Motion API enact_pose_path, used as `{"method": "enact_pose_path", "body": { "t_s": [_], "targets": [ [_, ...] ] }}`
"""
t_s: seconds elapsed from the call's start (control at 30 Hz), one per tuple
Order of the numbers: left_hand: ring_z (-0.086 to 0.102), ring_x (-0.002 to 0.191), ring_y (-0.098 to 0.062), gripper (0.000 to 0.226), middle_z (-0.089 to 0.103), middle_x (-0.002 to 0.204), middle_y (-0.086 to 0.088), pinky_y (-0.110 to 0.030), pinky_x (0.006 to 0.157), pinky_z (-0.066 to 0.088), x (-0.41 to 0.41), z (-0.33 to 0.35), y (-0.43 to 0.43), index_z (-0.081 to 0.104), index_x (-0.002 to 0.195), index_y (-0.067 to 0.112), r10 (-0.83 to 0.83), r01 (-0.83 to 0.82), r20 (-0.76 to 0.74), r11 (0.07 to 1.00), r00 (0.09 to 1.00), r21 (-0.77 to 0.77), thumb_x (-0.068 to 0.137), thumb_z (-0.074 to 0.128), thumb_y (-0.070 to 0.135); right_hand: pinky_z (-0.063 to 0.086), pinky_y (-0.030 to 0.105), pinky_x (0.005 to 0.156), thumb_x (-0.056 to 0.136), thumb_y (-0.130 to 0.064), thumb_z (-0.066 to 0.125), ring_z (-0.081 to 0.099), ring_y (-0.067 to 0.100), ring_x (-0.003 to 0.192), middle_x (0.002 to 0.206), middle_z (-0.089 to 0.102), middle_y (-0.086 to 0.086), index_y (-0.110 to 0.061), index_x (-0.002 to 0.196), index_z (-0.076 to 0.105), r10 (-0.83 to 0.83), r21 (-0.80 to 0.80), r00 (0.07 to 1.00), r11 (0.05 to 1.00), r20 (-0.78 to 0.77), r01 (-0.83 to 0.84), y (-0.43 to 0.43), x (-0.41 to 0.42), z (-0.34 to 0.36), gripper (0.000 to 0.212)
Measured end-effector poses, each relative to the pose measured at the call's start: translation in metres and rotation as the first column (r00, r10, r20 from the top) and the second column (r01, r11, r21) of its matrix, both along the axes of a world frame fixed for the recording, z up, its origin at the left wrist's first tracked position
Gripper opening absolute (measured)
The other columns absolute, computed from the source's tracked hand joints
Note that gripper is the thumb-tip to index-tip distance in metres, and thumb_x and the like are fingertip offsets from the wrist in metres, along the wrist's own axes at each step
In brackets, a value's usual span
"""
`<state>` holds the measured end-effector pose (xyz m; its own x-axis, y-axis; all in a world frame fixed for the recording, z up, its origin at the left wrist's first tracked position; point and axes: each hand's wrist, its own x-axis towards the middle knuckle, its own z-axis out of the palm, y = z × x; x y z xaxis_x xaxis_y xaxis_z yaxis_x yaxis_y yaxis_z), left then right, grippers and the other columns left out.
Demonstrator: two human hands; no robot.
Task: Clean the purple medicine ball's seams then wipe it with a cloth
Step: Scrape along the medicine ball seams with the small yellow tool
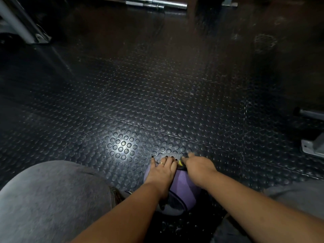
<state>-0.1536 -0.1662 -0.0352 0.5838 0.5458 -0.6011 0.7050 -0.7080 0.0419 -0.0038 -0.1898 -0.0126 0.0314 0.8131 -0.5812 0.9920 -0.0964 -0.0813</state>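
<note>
Dim, glare-spotted floor (122, 143), blurred edges

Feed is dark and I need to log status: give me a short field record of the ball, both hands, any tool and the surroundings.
ball: purple medicine ball on the studded floor, beside a grey-clad knee
left hand: left hand flat on the ball's top, fingers straight and spread
right hand: right hand on the ball's far right side, motion-blurred, grip unclear
tool: small yellow-and-black item between the hands, too small to identify
cloth: none visible
surroundings: barbell at the far end; metal frame foot at right
</note>
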Motion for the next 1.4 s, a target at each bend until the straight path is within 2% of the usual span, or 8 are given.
{"method": "enact_pose_path", "body": {
  "t_s": [0.37,0.63,0.77,0.83,0.9,1.13,1.33,1.4],
  "targets": [
    [0.008,0.149,-0.027,0.134,0.007,0.157,-0.004,-0.066,0.118,0.003,-0.005,-0.008,-0.001,0.001,0.156,0.018,-0.032,0.031,0.055,0.999,0.998,0.006,0.061,0.092,0.041,0.046,0.040,0.100,0.091,-0.006,0.044,0.053,0.030,0.120,0.134,0.047,0.006,-0.027,0.132,0.056,-0.169,-0.098,0.981,0.982,-0.094,0.159,0.015,0.038,-0.052,0.048],
    [-0.024,0.148,-0.037,0.153,-0.029,0.161,-0.006,-0.064,0.116,-0.003,-0.025,-0.008,0.001,-0.038,0.146,0.025,0.330,-0.330,0.008,0.944,0.944,0.014,0.064,0.092,0.033,0.047,0.037,0.098,0.089,-0.011,0.044,0.055,0.030,0.115,0.127,0.055,0.010,-0.017,0.127,0.059,-0.330,-0.162,0.930,0.939,-0.163,0.305,0.009,0.045,-0.062,0.042],
    [0.037,0.141,-0.036,0.099,0.018,0.159,-0.016,-0.049,0.117,0.031,-0.034,-0.002,0.003,0.014,0.155,0.009,0.690,-0.688,0.025,0.723,0.723,-0.058,0.080,0.080,0.013,0.050,0.034,0.091,0.087,-0.012,0.046,0.061,0.030,0.106,0.119,0.063,0.014,-0.009,0.114,0.064,-0.447,-0.190,0.875,0.890,-0.183,0.415,-0.002,0.046,-0.061,0.033],
    [0.060,0.117,-0.031,0.038,0.056,0.127,-0.012,-0.041,0.100,0.048,-0.043,-0.010,0.006,0.052,0.122,0.010,0.771,-0.763,0.065,0.636,0.633,-0.120,0.087,0.068,0.013,0.049,0.032,0.093,0.089,-0.011,0.046,0.060,0.030,0.108,0.120,0.063,0.013,-0.009,0.112,0.065,-0.475,-0.197,0.857,0.877,-0.202,0.439,-0.007,0.043,-0.057,0.031],
    [0.067,0.095,-0.026,0.006,0.064,0.089,-0.002,-0.033,0.083,0.052,-0.050,-0.016,0.006,0.062,0.092,0.016,0.762,-0.747,0.026,0.640,0.647,-0.181,0.087,0.064,0.014,0.048,0.032,0.095,0.089,-0.012,0.046,0.060,0.030,0.110,0.122,0.063,0.013,-0.010,0.114,0.065,-0.500,-0.194,0.840,0.863,-0.211,0.466,-0.012,0.041,-0.056,0.032],
    [0.070,0.088,-0.033,0.025,0.072,0.097,-0.022,-0.044,0.079,0.060,-0.062,-0.049,0.021,0.071,0.096,0.001,0.911,-0.819,-0.041,0.348,0.410,-0.457,0.073,0.072,-0.010,0.050,0.031,0.085,0.089,-0.008,0.046,0.062,0.030,0.102,0.113,0.066,0.014,-0.006,0.111,0.066,-0.540,-0.120,0.807,0.841,-0.238,0.528,-0.023,0.029,-0.044,0.029],
    [0.059,0.115,-0.037,0.029,0.063,0.127,-0.021,-0.034,0.092,0.045,-0.042,-0.032,-0.007,0.064,0.124,0.004,0.980,-0.892,0.169,-0.020,-0.108,-0.452,0.103,0.047,0.014,0.049,0.033,0.092,0.092,-0.007,0.044,0.059,0.031,0.108,0.124,0.059,0.014,-0.013,0.125,0.060,-0.542,-0.046,0.795,0.833,-0.272,0.552,-0.030,0.023,-0.039,0.038],
    [0.058,0.114,-0.037,0.029,0.063,0.126,-0.019,-0.034,0.094,0.043,-0.032,-0.030,-0.020,0.063,0.125,0.008,0.952,-0.901,0.242,-0.070,-0.189,-0.428,0.105,0.047,0.020,0.045,0.034,0.100,0.094,-0.008,0.044,0.055,0.031,0.117,0.135,0.051,0.014,-0.017,0.136,0.053,-0.531,-0.019,0.790,0.833,-0.306,0.552,-0.031,0.019,-0.033,0.044]
  ]
}}
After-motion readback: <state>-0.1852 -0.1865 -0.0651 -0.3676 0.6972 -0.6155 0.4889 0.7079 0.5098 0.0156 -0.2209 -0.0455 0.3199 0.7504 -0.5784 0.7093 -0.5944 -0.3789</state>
